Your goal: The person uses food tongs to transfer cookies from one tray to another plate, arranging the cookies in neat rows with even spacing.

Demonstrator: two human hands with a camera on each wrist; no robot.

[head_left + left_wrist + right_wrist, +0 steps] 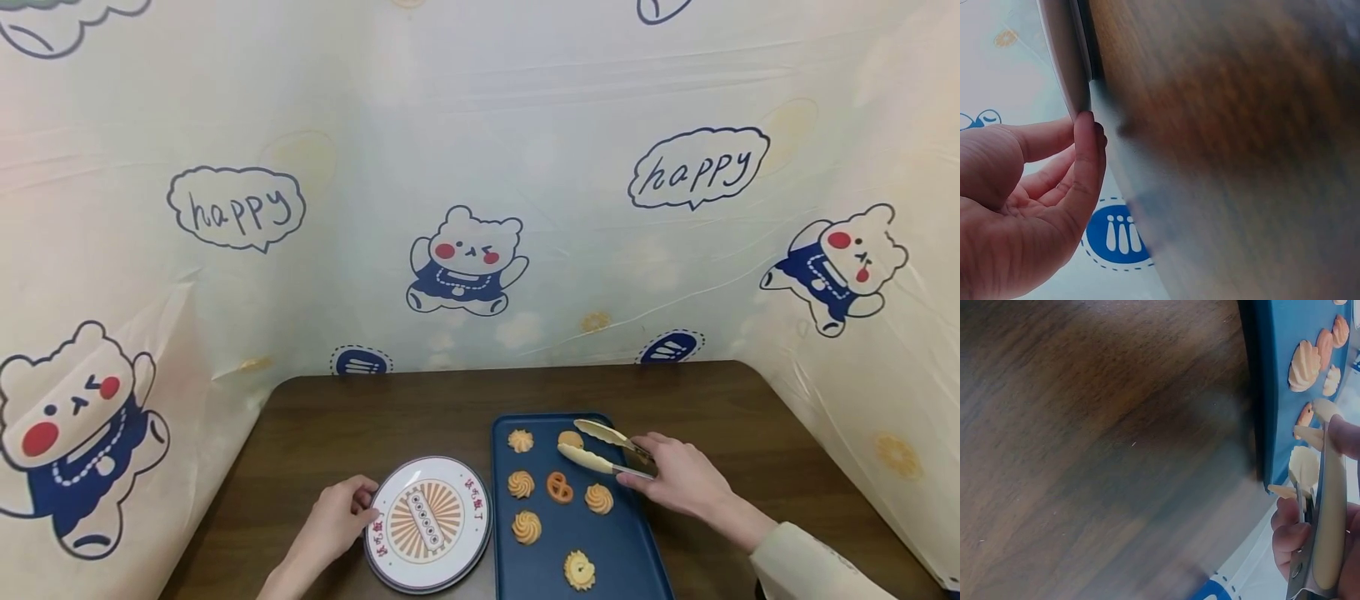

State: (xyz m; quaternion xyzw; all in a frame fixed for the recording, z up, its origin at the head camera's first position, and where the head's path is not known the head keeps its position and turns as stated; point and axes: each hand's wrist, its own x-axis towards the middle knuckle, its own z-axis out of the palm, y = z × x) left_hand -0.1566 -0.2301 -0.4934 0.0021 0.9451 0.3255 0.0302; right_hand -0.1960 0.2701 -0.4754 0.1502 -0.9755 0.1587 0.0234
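Observation:
My left hand (337,518) holds the left rim of a round white plate (401,546), which has an orange sunburst picture and tops a small stack. In the left wrist view the thumb and fingers pinch the plate's edge (1063,62). The right hand (686,479) grips a pair of tongs (588,460) with cream tips and metal arms. Its spread tips stand over the far part of a blue baking tray (540,571), on either side of a round cookie (569,438). The cream-coloured tongs (1330,519) also show in the right wrist view.
On the tray lie several swirl cookies (527,527), a pretzel cookie (559,487) and a pale flower-shaped cookie (579,571). Tray and plates sit side by side on a dark wooden table (337,433). A printed cloth (337,275) hangs behind and beside it.

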